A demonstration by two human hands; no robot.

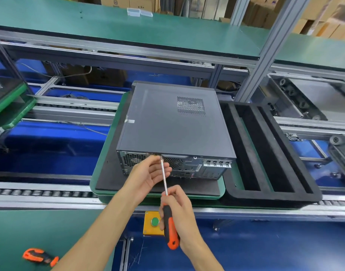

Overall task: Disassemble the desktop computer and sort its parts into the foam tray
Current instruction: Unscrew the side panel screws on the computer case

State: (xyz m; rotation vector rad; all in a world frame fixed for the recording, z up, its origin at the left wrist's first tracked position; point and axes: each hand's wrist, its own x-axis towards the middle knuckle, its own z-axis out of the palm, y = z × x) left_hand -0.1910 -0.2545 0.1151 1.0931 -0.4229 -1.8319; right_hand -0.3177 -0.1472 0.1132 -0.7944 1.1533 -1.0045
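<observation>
Grey sheet-metal desktop computer case (175, 126) is lying flat on a black mat over the green-edged pallet (101, 173), rear panel facing you, so the cover screws are within reach without you leaning over the line. Cover looks fully on; I'm reading this as the very first step.

Your right hand (177, 214) is wrapping its fingers around the orange-and-black-handled screwdriver (170, 225), gripping low on the handle for torque. The long steel shaft is running up toward the top edge of the rear panel, tip at or just beside a screw there; too small to tell whether it's seated.

Your left hand (148, 173) is sitting just in front of the rear fan grille, fingers loosely extended, lightly cradling the shaft near the tip. It's steadying the blade, not clamping anything. Probably also placed to catch the screw.

Black foam tray (265, 153) with long parallel slots is sitting just right of the case, touching or nearly touching the pallet. Slots I can see are holding nothing yet. Placement makes sense: short carry from case to slot.

Second orange-and-black tool (40, 255) is lying on the green counter (21, 231) near your left elbow, spare. Yellow box with a green push button (154, 222) is sitting right under your right hand; you're working close to it, so watch the handle swing.
</observation>
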